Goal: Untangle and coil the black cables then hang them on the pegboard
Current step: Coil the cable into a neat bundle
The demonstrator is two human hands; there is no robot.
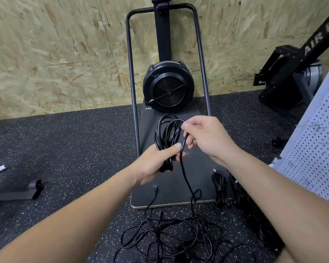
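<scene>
L hand point(156, 164) grips cable coil point(167, 133), R hand point(205, 139) pinches strand — speckled rubber floor point(74, 149), OSB wall point(55, 54).

Even, soft light with faint shadows and no harsh glare. Wide-angle bending curves straight lines toward the frame edges. Centre sharp; lower corners slightly soft, the dark areas losing detail.

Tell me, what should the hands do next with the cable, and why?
Probably lay one more loop: the right hand pinches the strand, the left hand grips the coil, and loose cable runs down to the tangle on the floor.
</scene>
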